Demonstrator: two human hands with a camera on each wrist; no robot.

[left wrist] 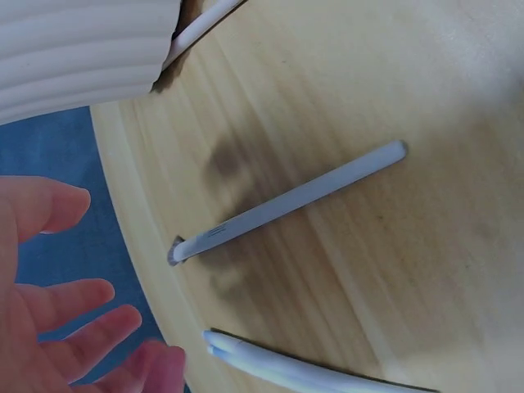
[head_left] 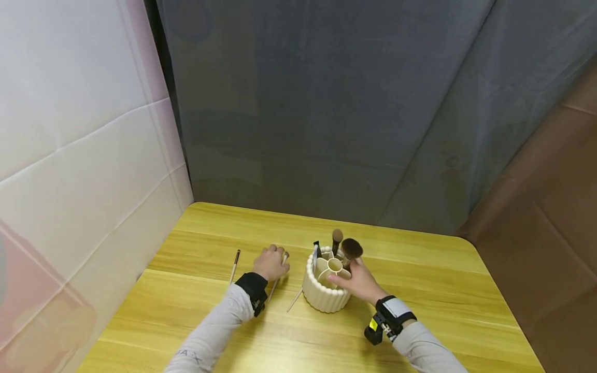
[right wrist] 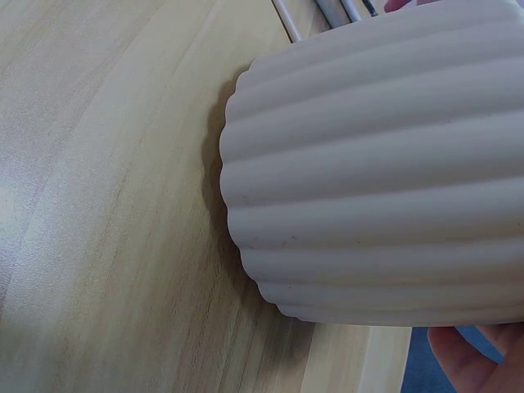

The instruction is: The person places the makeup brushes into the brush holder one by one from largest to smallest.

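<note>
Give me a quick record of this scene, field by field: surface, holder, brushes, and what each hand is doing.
surface: yellow wooden table
holder: cream ribbed brush holder with compartments, standing upright
in holder: big dark-headed brush, a smaller brush, a dark tool
on table: thin brush lying left of the hands; white stick beside the holder
left hand: rests over a white-handled brush, grip unclear
right hand: fingers on the holder's rim, at the big brush
</note>
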